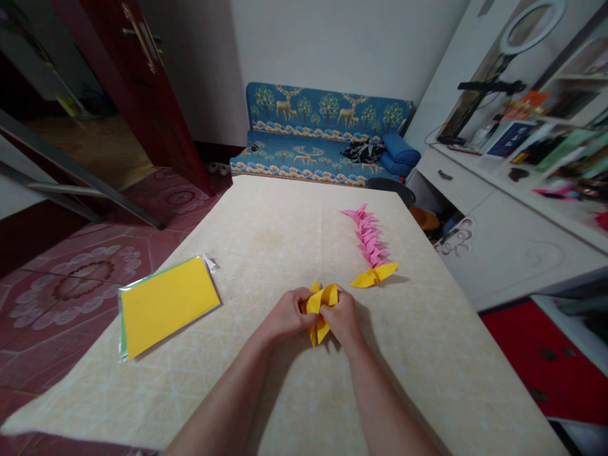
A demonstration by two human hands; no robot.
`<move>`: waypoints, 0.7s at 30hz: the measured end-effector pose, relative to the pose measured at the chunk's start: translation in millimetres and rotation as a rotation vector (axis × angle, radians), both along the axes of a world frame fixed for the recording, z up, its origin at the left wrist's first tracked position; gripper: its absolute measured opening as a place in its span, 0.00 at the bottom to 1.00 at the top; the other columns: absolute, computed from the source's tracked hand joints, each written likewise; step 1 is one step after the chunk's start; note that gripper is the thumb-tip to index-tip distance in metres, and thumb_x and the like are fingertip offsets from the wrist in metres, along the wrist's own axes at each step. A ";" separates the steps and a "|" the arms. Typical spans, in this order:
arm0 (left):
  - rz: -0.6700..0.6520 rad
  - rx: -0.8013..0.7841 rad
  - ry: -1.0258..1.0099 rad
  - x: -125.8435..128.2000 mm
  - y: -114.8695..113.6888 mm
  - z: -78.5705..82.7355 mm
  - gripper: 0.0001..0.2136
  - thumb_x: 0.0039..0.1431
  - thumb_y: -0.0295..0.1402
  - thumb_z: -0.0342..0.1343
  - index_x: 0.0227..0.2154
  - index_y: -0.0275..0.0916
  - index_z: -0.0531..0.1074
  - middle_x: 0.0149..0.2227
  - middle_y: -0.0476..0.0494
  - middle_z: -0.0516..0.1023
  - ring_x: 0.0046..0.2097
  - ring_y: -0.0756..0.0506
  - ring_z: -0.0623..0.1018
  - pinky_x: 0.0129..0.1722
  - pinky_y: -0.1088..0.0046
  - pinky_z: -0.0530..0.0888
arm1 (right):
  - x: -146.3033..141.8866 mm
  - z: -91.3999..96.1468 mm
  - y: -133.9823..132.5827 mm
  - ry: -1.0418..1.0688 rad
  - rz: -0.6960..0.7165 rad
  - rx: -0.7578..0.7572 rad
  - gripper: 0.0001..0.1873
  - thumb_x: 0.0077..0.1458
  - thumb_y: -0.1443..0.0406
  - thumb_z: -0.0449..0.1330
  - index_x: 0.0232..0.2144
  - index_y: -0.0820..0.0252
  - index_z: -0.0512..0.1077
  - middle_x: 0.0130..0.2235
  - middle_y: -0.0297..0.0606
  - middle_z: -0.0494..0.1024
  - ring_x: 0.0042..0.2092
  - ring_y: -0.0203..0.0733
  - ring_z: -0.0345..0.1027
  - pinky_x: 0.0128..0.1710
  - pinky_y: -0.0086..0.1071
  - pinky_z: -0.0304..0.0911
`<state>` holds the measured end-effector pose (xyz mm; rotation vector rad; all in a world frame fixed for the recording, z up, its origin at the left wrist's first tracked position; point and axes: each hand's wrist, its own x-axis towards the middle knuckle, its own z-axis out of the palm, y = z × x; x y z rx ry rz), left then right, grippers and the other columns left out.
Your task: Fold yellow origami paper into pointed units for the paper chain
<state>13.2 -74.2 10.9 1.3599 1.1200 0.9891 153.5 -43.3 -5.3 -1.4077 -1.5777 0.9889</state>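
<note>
Hands (291,313) (342,322) pinch folded yellow paper (322,297); a navy box (504,144) shows blurred lettering (517,134).

Domestic room, indicated by a sofa (318,149) beyond the right hand (344,316), a cabinet (498,237) to its right and a door (126,82) far left.

some fingers (297,296) are hidden behind the folded yellow paper (320,301) — worktop (427,373) runs off the bottom, shelf clutter's (570,149) too blurry to name
</note>
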 end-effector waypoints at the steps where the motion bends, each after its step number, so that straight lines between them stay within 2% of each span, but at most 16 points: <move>1: 0.017 -0.002 0.001 0.7 -0.2 0.2 0.10 0.42 0.24 0.54 0.30 0.29 0.75 0.28 0.44 0.73 0.29 0.48 0.71 0.27 0.76 0.66 | 0.2 -0.7 0.1 -0.011 -0.003 -0.001 0.07 0.34 0.69 0.54 0.23 0.56 0.64 0.23 0.31 0.71 0.25 0.37 0.65 0.22 0.26 0.58; 4: 0.059 -0.046 -0.057 3.6 0.0 0.4 0.11 0.41 0.23 0.53 0.30 0.28 0.76 0.28 0.42 0.75 0.29 0.47 0.73 0.27 0.74 0.67 | 0.9 0.0 -0.2 -0.011 0.008 -0.023 0.07 0.35 0.69 0.55 0.23 0.57 0.65 0.23 0.30 0.71 0.25 0.37 0.65 0.22 0.25 0.58; 7: 0.113 -0.100 -0.174 6.0 1.2 -2.3 0.15 0.42 0.23 0.53 0.35 0.28 0.76 0.32 0.39 0.78 0.30 0.46 0.75 0.31 0.73 0.70 | 1.0 3.8 -1.0 0.048 0.033 -0.073 0.06 0.36 0.68 0.57 0.23 0.57 0.66 0.23 0.31 0.71 0.25 0.37 0.65 0.22 0.25 0.59; 13: 0.307 -0.170 -0.195 4.4 2.8 -9.3 0.10 0.41 0.29 0.61 0.30 0.29 0.77 0.29 0.38 0.79 0.29 0.46 0.76 0.30 0.72 0.71 | 2.6 5.6 1.1 0.131 0.042 -0.120 0.05 0.35 0.68 0.58 0.22 0.58 0.67 0.23 0.31 0.71 0.25 0.37 0.66 0.22 0.26 0.60; 17: 0.320 -0.209 -0.190 1.9 2.3 -5.5 0.14 0.42 0.35 0.64 0.30 0.28 0.79 0.29 0.37 0.80 0.28 0.46 0.76 0.30 0.72 0.70 | 4.7 4.5 3.1 0.116 0.058 -0.092 0.06 0.34 0.69 0.57 0.22 0.59 0.68 0.23 0.30 0.71 0.25 0.37 0.66 0.23 0.26 0.60; 21: 0.270 -0.194 -0.200 1.0 0.6 -3.6 0.17 0.44 0.40 0.63 0.32 0.30 0.79 0.31 0.36 0.80 0.30 0.45 0.76 0.32 0.72 0.70 | 4.0 7.1 2.6 0.154 0.033 -0.195 0.09 0.33 0.70 0.56 0.24 0.60 0.69 0.25 0.34 0.75 0.25 0.39 0.68 0.23 0.27 0.61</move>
